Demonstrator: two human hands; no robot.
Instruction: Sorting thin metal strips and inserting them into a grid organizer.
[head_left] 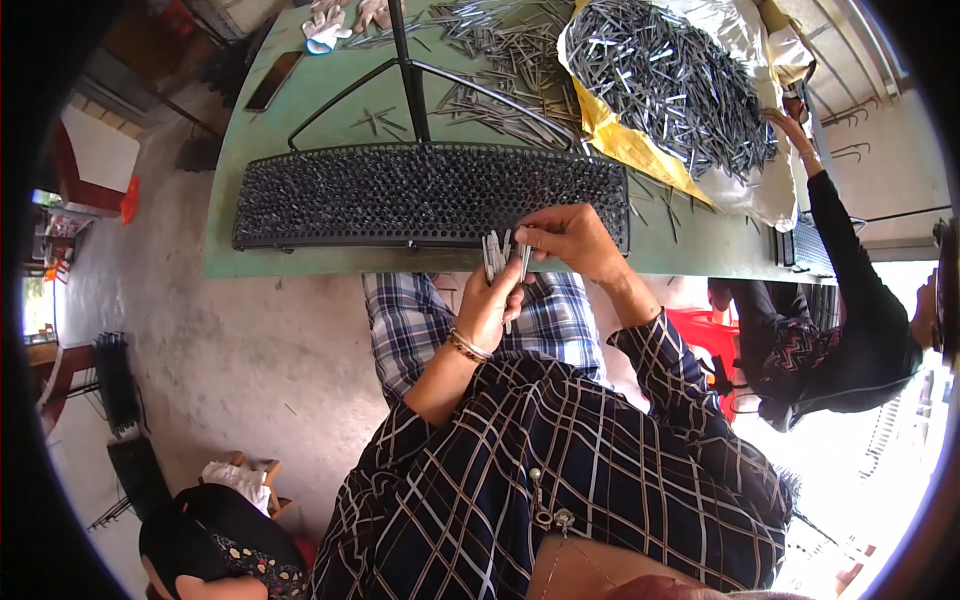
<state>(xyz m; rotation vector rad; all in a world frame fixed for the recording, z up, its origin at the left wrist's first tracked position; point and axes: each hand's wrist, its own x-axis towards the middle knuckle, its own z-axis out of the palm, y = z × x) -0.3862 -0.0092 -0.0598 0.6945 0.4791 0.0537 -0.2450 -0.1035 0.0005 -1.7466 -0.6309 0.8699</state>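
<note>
My left hand (489, 308) is closed round a small bundle of thin grey metal strips (494, 254), held upright over my lap just off the table's near edge. Beside it, my right hand (575, 242) pinches at the top of one strip, fingertips close to the bundle. Just beyond both hands lies a long black rack (400, 195) full of small round holes, with a black frame (412, 85) rising from its back. Dark pieces appear to fill many of the holes, too small to make out singly.
A yellow and white sack (640, 145) spills many metal strips at the far right. Loose strips (510, 50), a phone (273, 82) and gloves (327, 27) lie on the green table (300, 130). A co-worker's hand (790, 128) reaches to the sack; another person (215, 540) is at lower left.
</note>
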